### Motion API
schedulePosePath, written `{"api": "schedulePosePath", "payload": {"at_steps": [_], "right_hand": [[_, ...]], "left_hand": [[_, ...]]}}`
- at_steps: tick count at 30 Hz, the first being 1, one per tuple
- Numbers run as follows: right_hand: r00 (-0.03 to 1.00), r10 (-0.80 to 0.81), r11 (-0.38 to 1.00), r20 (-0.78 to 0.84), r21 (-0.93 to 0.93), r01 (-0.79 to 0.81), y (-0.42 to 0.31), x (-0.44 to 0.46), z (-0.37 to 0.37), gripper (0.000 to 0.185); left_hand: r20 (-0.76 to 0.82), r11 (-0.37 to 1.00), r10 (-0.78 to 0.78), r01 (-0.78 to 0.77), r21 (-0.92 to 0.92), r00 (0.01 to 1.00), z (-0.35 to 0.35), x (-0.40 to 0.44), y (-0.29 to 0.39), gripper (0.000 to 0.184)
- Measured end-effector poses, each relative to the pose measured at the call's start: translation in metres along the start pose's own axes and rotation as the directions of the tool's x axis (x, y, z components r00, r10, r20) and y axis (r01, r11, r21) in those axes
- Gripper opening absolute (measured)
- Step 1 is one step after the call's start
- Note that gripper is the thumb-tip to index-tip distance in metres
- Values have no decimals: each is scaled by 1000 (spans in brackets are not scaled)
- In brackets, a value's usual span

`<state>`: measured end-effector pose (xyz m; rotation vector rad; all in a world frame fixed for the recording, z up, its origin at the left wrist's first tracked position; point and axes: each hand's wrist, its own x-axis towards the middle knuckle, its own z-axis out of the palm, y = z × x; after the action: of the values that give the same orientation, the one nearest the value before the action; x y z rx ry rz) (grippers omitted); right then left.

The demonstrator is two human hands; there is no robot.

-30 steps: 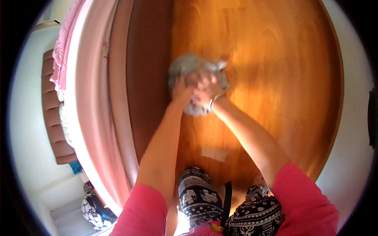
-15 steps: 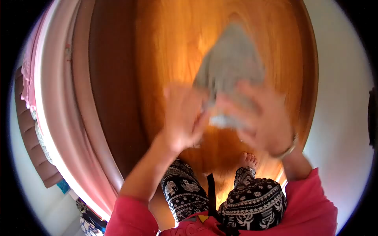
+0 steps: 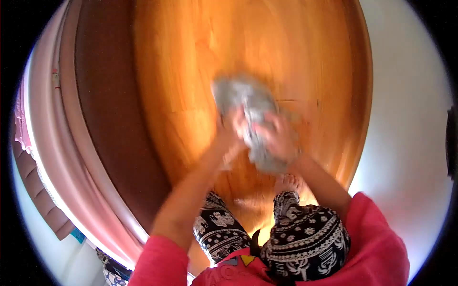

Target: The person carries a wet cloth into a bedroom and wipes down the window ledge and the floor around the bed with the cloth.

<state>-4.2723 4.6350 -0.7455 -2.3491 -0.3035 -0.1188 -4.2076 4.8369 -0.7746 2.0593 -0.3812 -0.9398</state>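
A crumpled grey cloth is bunched between my two hands, low over the wooden floor. My left hand grips its near left side, fingers curled into the fabric. Against its right side my right hand is closed, with part of the cloth hanging down below it toward my foot. Motion blurs both hands and the cloth. Whether the cloth touches the floor I cannot tell.
The glossy wooden floor runs ahead of me. On the left stands a bed with a dark brown base and a pink cover. A white wall rises on the right. My bare foot shows below the cloth.
My hands and the cloth have moved lower and closer together. The cloth, spread upward earlier, is now bunched up, and the view has shifted slightly.
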Motion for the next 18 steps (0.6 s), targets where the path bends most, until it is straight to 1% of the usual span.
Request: {"api": "schedulePosePath", "payload": {"at_steps": [1,2,3,4,5,6,7,8,9,10,11,12,13,14,15,16,17,18], "right_hand": [[996,-34,999,-86,-20,32,33,50,2,57],[982,-128,990,-139,-71,119,56,110,-15,54],[997,-78,983,-22,-171,73,74,159,-34,52],[998,-37,997,59,-67,41,100,217,-39,53],[991,-109,986,74,-116,117,88,251,-65,52],[975,-209,963,71,-158,218,71,254,-88,50],[955,-287,940,78,-169,297,50,252,-119,49],[937,-339,922,80,-172,348,32,239,-149,48],[923,-376,907,82,-172,385,9,218,-181,46],[921,-380,905,88,-168,390,-11,188,-209,45],[931,-351,919,104,-152,363,-28,154,-230,45],[954,-280,948,111,-126,293,-36,123,-244,44],[976,-176,978,128,-86,188,-43,84,-248,43],[989,-39,999,142,-31,44,-50,46,-246,43],[983,138,989,123,38,-143,-53,-2,-231,50],[918,337,925,207,111,-364,-62,-46,-220,48],[856,467,858,223,118,-499,-68,-88,-203,46],[786,581,792,211,77,-606,-71,-126,-183,48]], "left_hand": [[-125,919,134,-76,387,983,-31,55,14,73],[-242,738,260,-31,674,935,-62,110,28,78],[-106,741,332,-189,644,937,-121,147,72,69],[-191,876,320,-214,432,928,-159,183,84,48],[45,899,304,-302,316,952,-195,160,161,40],[-143,545,677,-361,756,722,-202,181,153,51],[-234,724,626,-444,528,744,-194,153,188,52],[-302,831,554,-497,248,776,-187,117,238,53],[-322,860,507,-446,247,799,-172,85,265,48],[-345,884,462,-396,247,817,-160,59,284,44],[-247,800,543,-406,441,802,-147,42,280,43],[-139,676,601,-408,614,787,-129,29,263,42],[-62,573,775,-658,489,629,-101,17,249,47],[47,784,602,-602,152,797,-75,-12,253,48],[181,781,544,-574,245,819,-44,-27,241,50],[357,826,410,-508,244,839,-9,-41,227,54],[470,867,351,-471,165,810,32,-54,203,59],[447,888,346,-442,129,825,72,-68,183,51]]}}
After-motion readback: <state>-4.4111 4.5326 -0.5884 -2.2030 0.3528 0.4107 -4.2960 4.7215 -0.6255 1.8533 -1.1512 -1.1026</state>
